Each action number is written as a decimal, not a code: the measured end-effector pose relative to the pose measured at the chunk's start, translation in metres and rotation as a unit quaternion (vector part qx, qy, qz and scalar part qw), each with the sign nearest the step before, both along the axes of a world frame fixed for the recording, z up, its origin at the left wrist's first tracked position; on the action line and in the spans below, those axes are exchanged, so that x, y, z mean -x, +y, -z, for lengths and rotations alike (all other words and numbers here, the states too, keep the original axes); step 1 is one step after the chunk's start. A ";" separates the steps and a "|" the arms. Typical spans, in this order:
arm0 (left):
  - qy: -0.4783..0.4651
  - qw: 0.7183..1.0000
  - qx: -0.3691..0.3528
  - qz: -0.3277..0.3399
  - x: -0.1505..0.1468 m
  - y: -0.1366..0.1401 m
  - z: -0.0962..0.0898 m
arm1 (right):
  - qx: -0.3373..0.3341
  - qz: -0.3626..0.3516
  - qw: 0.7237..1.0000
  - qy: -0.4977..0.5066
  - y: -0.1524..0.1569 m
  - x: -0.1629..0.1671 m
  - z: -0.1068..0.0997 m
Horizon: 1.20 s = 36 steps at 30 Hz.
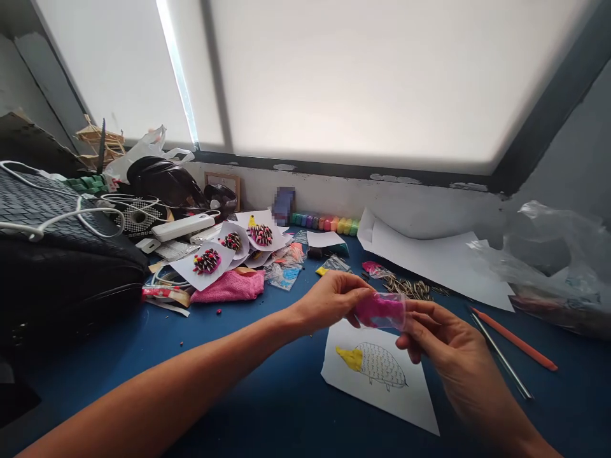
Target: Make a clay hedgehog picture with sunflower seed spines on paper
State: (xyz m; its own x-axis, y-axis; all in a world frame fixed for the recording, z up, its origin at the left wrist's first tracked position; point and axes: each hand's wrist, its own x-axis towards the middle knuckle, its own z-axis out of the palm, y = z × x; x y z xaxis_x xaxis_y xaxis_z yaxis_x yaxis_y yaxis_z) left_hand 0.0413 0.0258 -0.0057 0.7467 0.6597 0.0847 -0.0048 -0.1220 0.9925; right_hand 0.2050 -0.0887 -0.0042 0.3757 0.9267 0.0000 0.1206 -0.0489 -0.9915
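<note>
- Pale blinds (358, 83) glow behind a blue table (258, 407) crowded with craft supplies along its far side.
- Left hand (334, 296): thumb and fingers closed, pinching the left end of a clear packet (380, 312) of bright pink material.
- Right hand (442, 337): thumb and forefinger gripping the packet's right edge, with the other fingers curled below it.
- Position: the packet is held level in the air between both hands, above the far edge of a white sheet (415, 407).
- On the sheet: a hedgehog-like drawing (384, 366), its pointed snout yellow, its rounded body uncoloured and filled with short strokes.
- Handling, as a judgement: thin plastic probably responds best to a light pinch near the rim; a hard squeeze in the middle could push the soft-looking contents out unevenly. Working slightly away from the drawing would protect it from smears. Whether the packet is sealed, I cannot tell.
- Beyond the hands: a pile of striped seeds (410, 287). To the right lie an orange stick (518, 340) and a silver rod (503, 357), side by side. To the left, seed-covered figures (207, 261) rest on paper near a pink cloth (229, 286).
</note>
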 end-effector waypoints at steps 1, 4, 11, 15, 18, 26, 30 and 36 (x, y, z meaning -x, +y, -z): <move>-0.003 1.000 0.006 -0.001 -0.001 0.000 0.002 | 0.002 0.000 1.000 0.002 0.001 0.000 0.001; -0.010 1.000 0.010 -0.015 -0.003 -0.001 0.005 | 0.010 -0.007 1.000 0.003 0.002 -0.001 0.002; 0.000 1.000 0.004 -0.018 0.001 -0.006 0.006 | 0.027 -0.037 0.999 0.002 0.001 0.006 0.002; -0.008 0.999 0.032 0.008 0.001 0.000 0.006 | 0.007 -0.001 1.000 0.007 0.003 0.004 0.001; -0.010 0.999 0.046 0.022 0.001 0.005 0.008 | -0.002 0.013 1.000 0.012 0.004 0.001 0.002; -0.028 0.999 0.033 0.012 0.000 0.001 0.013 | 0.038 -0.051 0.998 0.012 0.002 0.002 0.006; -0.018 0.999 0.030 0.018 0.001 0.003 0.010 | 0.023 -0.026 0.999 0.009 0.002 0.003 0.007; -0.014 0.999 0.037 0.009 0.001 0.005 0.010 | 0.017 -0.012 1.000 -0.003 0.003 0.001 0.005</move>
